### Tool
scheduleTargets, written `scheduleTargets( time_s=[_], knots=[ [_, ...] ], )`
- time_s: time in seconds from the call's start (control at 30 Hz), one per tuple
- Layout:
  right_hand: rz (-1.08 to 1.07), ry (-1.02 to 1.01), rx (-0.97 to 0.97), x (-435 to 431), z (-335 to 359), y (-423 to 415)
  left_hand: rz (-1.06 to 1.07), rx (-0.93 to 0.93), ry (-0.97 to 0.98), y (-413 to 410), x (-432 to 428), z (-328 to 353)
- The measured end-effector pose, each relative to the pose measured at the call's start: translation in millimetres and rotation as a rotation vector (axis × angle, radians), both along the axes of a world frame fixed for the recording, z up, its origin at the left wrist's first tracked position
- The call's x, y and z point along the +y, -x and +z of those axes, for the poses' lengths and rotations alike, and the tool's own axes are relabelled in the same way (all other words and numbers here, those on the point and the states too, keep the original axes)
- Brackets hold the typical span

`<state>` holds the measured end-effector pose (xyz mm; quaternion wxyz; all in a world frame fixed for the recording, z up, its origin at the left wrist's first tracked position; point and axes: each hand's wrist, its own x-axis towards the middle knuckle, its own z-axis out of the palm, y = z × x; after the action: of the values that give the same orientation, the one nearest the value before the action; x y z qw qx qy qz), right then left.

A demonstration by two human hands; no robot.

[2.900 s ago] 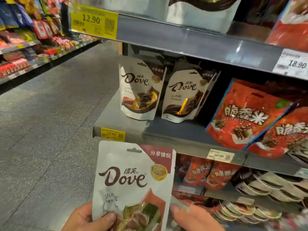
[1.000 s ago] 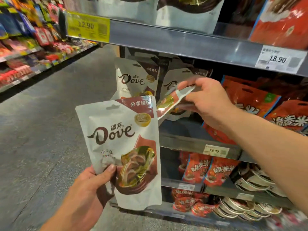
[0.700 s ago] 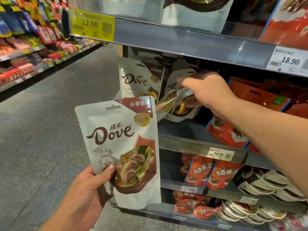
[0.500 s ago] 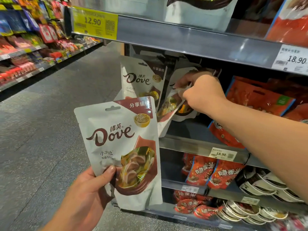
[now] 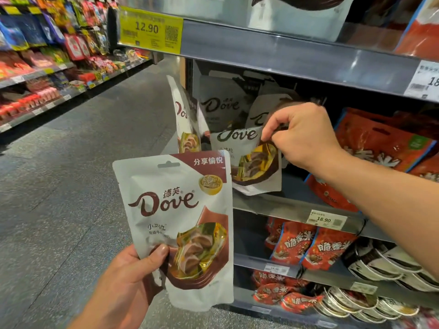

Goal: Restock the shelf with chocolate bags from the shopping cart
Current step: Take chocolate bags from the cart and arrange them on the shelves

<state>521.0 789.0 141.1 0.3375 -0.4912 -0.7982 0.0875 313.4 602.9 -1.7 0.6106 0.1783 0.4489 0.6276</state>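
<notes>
Partly hidden: rear Dove bags [image 5: 221, 108].

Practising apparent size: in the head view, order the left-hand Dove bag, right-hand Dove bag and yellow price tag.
1. Left-hand Dove bag, nearest the camera
2. Right-hand Dove bag, partly hidden
3. Yellow price tag

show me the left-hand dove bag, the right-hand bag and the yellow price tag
left-hand dove bag [image 5: 166, 204], head view, logo
right-hand bag [image 5: 254, 162], head view, chocolate picture
yellow price tag [image 5: 147, 27], head view, printed price
</notes>
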Motion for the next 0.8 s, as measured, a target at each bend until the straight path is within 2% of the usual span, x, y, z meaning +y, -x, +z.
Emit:
scheduleTargets(
  time_s=[0.2, 0.37, 0.47, 0.53, 0.6, 0.67, 0.8],
  knots=[
    [-0.219, 0.126, 0.084, 27.3, -22.0, 6.5, -0.028, 0.014, 0.004, -1.0, 7.0, 1.7],
    [-0.256, 0.24, 0.263, 39.7, -18.7, 7.3, -0.024, 0.047, 0.032, 4.4, 14.8, 3.0],
    [-0.336, 0.212, 0.321, 35.9, -23.6, 6.3, -0.041, 0.048, 0.024, 4.5, 16.4, 1.1],
    [-0.367, 0.277, 0.458, 27.7, -30.3, 7.5, -0.04, 0.046, 0.027, 4.0, 16.0, 0.3],
    [-0.333, 0.443, 0.617, 18.7, -42.2, 8.7, -0.057, 0.048, 0.023, 3.5, 15.6, -0.8],
    [-0.337, 0.578, 0.694, 13.4, -54.2, 6.0, -0.066, 0.043, 0.015, 2.4, 14.3, -0.7],
    [-0.442, 0.57, 0.927, 9.3, -53.4, -6.1, -0.065, 0.041, -0.002, 0.9, 11.1, 4.2]
  ],
)
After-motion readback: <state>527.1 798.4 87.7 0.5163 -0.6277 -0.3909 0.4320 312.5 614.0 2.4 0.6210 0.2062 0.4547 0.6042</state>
